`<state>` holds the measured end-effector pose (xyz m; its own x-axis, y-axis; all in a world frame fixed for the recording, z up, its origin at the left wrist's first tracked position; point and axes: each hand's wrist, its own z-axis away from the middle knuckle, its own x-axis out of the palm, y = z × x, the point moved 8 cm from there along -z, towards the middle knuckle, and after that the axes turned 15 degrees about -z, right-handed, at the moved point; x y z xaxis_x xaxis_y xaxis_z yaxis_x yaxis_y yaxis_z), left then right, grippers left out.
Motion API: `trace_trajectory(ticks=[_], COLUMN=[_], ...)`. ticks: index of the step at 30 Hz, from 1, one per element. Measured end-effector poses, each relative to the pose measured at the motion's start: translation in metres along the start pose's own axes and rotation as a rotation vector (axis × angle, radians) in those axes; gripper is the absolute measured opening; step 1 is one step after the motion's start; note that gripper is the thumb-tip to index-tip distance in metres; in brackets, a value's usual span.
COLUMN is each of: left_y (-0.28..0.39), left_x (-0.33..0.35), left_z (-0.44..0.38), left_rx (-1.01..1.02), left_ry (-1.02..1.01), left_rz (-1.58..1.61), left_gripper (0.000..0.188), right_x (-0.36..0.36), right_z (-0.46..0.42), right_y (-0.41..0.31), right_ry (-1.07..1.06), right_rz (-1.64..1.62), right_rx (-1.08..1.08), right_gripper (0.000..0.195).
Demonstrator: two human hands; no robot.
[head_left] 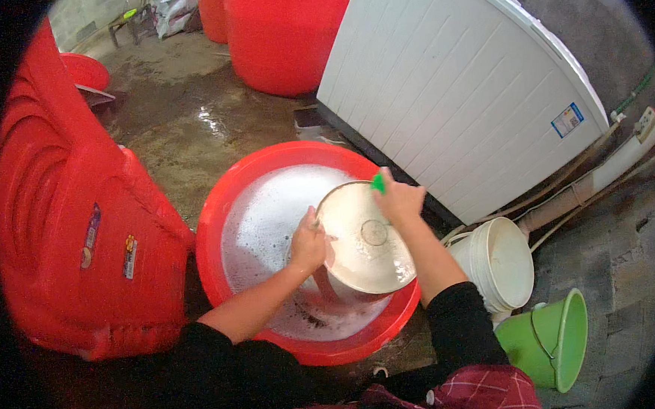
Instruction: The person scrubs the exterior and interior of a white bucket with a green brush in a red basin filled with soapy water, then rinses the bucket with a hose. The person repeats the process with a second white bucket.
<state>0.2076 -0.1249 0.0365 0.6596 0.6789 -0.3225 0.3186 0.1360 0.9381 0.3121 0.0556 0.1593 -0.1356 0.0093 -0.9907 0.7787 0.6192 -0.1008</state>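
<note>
A large red plastic basin [221, 188] of sudsy water [266, 219] lies before me. Over its right side, a round cream plastic container [359, 264] is tilted with its flat, wet end facing me. My left hand [309, 242] grips the left edge of that container. In my right hand [399, 199] is a small green object [378, 183], probably a scrubber or brush, pressed at the container's upper right edge. My fingers hide most of the green object. The far side of the container is out of sight.
A white ribbed-panel appliance [438, 91] stands beyond the basin at right. Nearby are a white bucket [511, 261] and a tipped green bucket [544, 337]. A red plastic chair [98, 218] is close on the left. Behind stands a big red tub [283, 38] on wet concrete floor [169, 101].
</note>
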Motion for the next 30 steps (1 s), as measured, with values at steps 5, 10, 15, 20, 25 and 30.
trace_trajectory(ticks=[5, 10, 15, 20, 25, 30], left_y=[0.056, 0.017, 0.027, 0.04, 0.015, 0.032], left_x=[-0.019, -0.004, -0.018, -0.013, -0.009, 0.025], left_z=[0.009, -0.002, -0.007, 0.001, -0.014, -0.071], left_rx=[0.051, 0.109, 0.078, 0.012, 0.092, 0.08], left_ry=[-0.104, -0.033, 0.007, -0.095, -0.049, -0.394], left_rz=[-0.129, -0.092, -0.245, -0.231, -0.231, -0.39], left_gripper=[0.051, 0.051, 0.05, 0.049, 0.046, 0.041], right_x=[0.011, -0.009, -0.001, 0.023, -0.01, -0.023], right_z=[0.018, -0.004, 0.005, 0.019, 0.011, 0.083], right_y=[-0.089, 0.018, -0.004, -0.094, 0.064, 0.101], right_ry=[0.02, 0.005, -0.05, -0.016, -0.035, -0.071], right_rz=[-0.125, 0.053, 0.019, -0.153, 0.009, 0.067], right_rx=[-0.327, 0.001, 0.043, -0.297, 0.097, 0.299], right_gripper=[0.052, 0.051, 0.059, 0.056, 0.063, 0.067])
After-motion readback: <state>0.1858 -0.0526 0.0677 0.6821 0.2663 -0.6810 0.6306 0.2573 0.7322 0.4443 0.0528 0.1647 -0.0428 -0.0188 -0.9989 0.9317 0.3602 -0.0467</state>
